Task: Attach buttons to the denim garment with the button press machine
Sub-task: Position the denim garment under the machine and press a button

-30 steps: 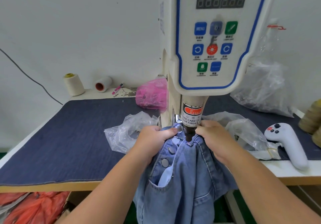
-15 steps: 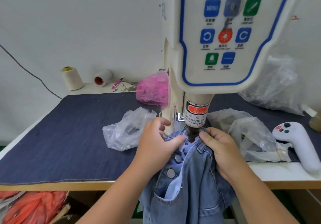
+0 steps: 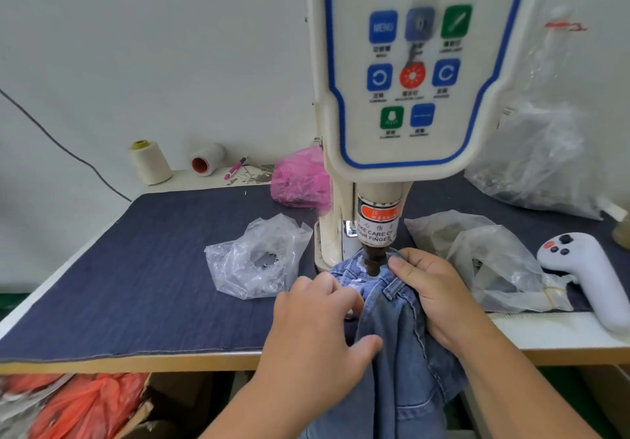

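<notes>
Your denim garment (image 3: 392,316) under the press head (image 3: 376,258) at the table's (image 3: 136,358) front edge — your left hand (image 3: 317,333) and right hand (image 3: 433,295) flanking it, plastic bag (image 3: 255,261) left, controller (image 3: 589,275) right, thread cones (image 3: 150,162) behind.

Light-blue denim garment (image 3: 399,333) is bunched up under the button press machine (image 3: 405,104), its waistband edge right beneath the dark punch tip (image 3: 374,261). The rest hangs off the desk's (image 3: 136,358) front edge. Cream machine stands upright, blue-trimmed panel facing us.
</notes>
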The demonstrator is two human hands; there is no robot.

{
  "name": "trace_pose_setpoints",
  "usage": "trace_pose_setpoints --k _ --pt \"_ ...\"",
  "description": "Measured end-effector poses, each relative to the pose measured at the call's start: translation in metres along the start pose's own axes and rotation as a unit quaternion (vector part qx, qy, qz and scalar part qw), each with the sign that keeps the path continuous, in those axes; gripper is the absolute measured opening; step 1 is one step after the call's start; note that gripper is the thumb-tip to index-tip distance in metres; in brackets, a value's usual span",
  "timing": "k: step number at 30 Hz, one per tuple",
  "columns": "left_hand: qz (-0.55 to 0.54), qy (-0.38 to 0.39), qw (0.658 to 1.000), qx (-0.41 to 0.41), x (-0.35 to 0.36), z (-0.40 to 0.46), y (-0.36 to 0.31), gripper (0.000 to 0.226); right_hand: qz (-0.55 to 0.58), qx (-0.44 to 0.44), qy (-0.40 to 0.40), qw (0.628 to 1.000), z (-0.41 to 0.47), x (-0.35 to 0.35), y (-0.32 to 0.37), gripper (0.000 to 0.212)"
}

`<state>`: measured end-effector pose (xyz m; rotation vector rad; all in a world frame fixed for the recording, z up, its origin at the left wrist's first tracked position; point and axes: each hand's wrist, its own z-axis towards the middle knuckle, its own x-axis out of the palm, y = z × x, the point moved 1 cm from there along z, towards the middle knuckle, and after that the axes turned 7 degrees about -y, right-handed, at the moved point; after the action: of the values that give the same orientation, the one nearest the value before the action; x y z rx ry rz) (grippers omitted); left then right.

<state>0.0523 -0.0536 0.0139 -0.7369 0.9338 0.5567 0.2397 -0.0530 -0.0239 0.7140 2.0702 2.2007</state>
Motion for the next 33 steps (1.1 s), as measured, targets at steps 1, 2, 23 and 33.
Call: trace_pose_setpoints --k 1,2,23,33 --pt "-0.004 -0.012 1.000 0.008 0.001 -0.001 -0.001 0.028 0.003 0.003 0.005 1.000 0.000 0.000 0.000 0.017" --pt "-0.018 -0.023 0.999 0.016 0.001 -0.002 -0.002 0.025 0.004 0.007 0.008 1.000 0.000 0.001 0.000 0.016" --pt "-0.491 0.080 0.858 -0.129 -0.012 -0.003 0.011 0.009 -0.084 -0.005 0.056 0.995 -0.001 0.009 0.027 0.027" --pt "-0.315 0.068 0.936 -0.140 0.000 0.016 0.002 0.040 -0.116 -0.005 -0.006 0.993 0.002 0.006 0.021 0.032"
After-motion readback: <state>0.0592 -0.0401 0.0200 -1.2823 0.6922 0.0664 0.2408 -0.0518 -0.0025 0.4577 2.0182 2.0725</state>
